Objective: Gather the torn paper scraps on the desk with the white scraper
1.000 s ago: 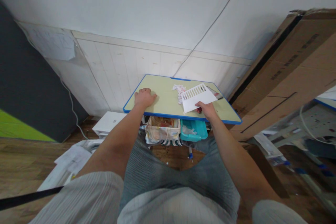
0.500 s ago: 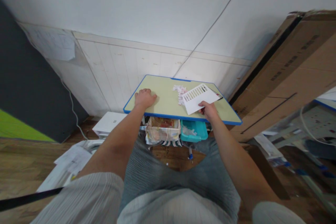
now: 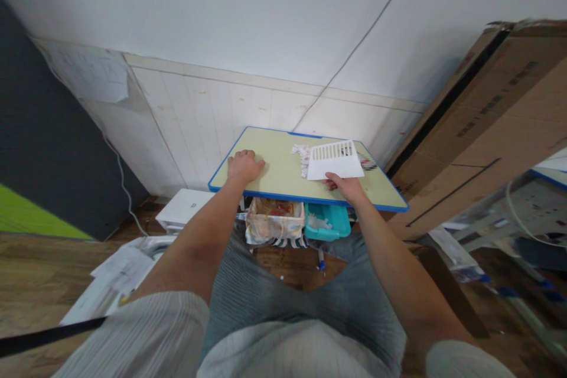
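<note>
My right hand (image 3: 343,185) pinches the near edge of a white card (image 3: 334,168) with a row of slots cut along its far side. The card is held over the right half of a pale yellow-green tabletop (image 3: 283,165) with a blue rim. Small white and pinkish paper scraps (image 3: 301,151) lie on the tabletop, partly hidden behind the card's left edge. A thin object with red and dark parts (image 3: 368,162) lies just right of the card; its kind is unclear. My left hand (image 3: 245,166) rests on the left part of the tabletop, fingers spread, holding nothing.
Under the table's front edge hang a fabric-lined basket (image 3: 274,227) and a turquoise plastic bin (image 3: 332,230) with pale scraps. A large cardboard box (image 3: 482,130) stands at the right. A white box (image 3: 183,208) sits at the lower left. The wall (image 3: 221,23) rises behind the table.
My right hand has turned the card so its slotted side now faces the wall more squarely, and shifted slightly left. My left hand has stayed in place.
</note>
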`<action>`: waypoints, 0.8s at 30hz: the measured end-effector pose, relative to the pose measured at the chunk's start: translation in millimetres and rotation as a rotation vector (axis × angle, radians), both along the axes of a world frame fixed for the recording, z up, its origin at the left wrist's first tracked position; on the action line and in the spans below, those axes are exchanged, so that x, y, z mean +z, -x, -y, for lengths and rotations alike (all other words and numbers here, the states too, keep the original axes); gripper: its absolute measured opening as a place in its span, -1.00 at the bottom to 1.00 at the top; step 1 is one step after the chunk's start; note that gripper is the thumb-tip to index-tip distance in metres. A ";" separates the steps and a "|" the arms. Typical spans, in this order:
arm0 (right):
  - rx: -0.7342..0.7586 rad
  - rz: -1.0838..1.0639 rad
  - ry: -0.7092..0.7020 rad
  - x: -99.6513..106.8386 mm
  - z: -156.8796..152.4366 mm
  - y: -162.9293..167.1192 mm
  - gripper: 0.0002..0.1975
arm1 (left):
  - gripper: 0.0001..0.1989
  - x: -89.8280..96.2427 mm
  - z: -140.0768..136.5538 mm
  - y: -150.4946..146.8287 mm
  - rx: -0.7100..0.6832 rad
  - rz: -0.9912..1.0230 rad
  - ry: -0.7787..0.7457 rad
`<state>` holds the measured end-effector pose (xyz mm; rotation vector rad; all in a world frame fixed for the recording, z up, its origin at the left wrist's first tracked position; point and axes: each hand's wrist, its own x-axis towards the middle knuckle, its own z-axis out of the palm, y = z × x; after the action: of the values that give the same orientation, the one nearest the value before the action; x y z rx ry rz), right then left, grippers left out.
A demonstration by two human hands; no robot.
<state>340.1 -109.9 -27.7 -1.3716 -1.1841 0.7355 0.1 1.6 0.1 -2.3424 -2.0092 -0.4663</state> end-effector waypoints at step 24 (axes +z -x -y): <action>0.018 0.112 -0.048 0.2 -8.5 8.6 -0.57 | -0.37 -0.9 -1.6 0.7 0.002 -0.006 -0.004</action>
<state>331.5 -101.3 -27.5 -1.3782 -1.2951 0.6452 -0.5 3.1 -0.8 -2.3361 -2.0065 -0.4626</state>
